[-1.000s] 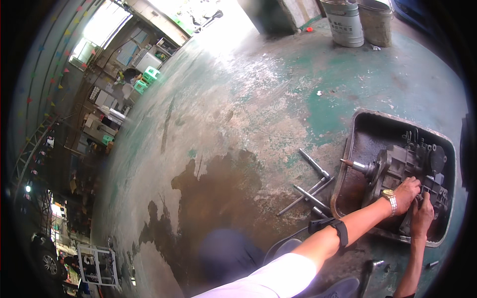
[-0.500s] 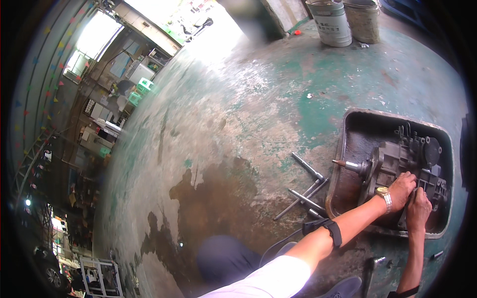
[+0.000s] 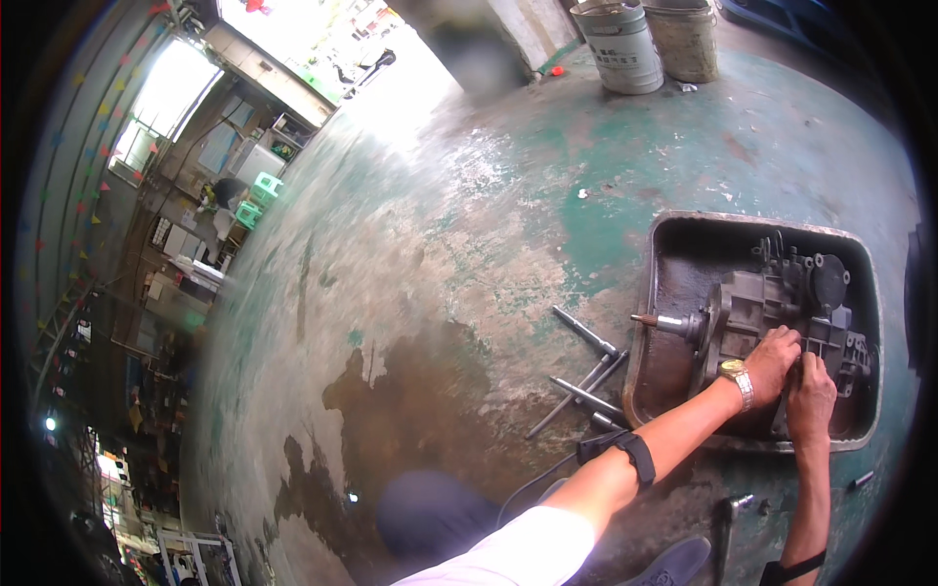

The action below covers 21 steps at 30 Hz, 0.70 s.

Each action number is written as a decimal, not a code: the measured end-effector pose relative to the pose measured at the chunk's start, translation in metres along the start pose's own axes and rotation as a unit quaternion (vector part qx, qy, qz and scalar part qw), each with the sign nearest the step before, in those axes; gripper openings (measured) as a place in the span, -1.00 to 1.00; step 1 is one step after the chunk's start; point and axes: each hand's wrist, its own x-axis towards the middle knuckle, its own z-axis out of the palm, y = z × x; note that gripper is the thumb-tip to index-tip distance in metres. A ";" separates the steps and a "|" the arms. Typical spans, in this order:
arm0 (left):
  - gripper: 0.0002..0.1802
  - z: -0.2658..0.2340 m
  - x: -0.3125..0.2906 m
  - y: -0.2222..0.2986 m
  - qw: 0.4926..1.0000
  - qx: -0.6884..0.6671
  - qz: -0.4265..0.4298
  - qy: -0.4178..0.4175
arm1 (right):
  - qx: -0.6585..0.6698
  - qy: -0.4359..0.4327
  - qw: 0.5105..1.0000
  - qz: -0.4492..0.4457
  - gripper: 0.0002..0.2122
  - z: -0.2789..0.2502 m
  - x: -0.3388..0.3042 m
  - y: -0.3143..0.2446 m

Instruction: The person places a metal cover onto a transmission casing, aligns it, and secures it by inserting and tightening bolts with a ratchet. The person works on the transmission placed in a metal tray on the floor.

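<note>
A grey metal gearbox (image 3: pixel 740 308) lies in a dark, oily tray (image 3: pixel 657 381), its shaft (image 3: pixel 664 321) pointing left. My left hand (image 3: pixel 773 359), with a metal watch (image 3: pixel 739 376) on the wrist, is on the near side of the housing with its fingers bent together. Close beside it, my right hand (image 3: pixel 811 396) pinches at the same spot from the near right. The fingertips of both hands nearly meet. Whatever they grip is too small and hidden to name.
T-handle wrenches (image 3: pixel 583 332) lie crossed on the floor left of the tray. Another long tool (image 3: pixel 730 523) and a small metal cylinder (image 3: pixel 861 480) lie on its near side. Two buckets (image 3: pixel 621 54) stand at the back. A dark wet patch (image 3: pixel 420 391) stains the floor.
The whole view has shifted slightly, so the tray and tools sit a little further left. Both hands stay at the same place on the gearbox.
</note>
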 end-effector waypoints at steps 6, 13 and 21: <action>-0.83 0.000 0.000 0.000 1.000 -0.002 0.007 0.014 | -0.061 -0.052 0.996 0.045 -0.87 0.011 0.002 0.011; -0.80 -0.002 0.000 0.000 1.000 0.001 0.008 -0.004 | -0.049 -0.014 0.998 0.032 -0.86 0.005 -0.001 0.003; -0.79 -0.006 0.001 0.004 1.000 0.000 0.002 -0.012 | -0.062 -0.033 0.997 0.027 -0.88 0.008 0.001 0.004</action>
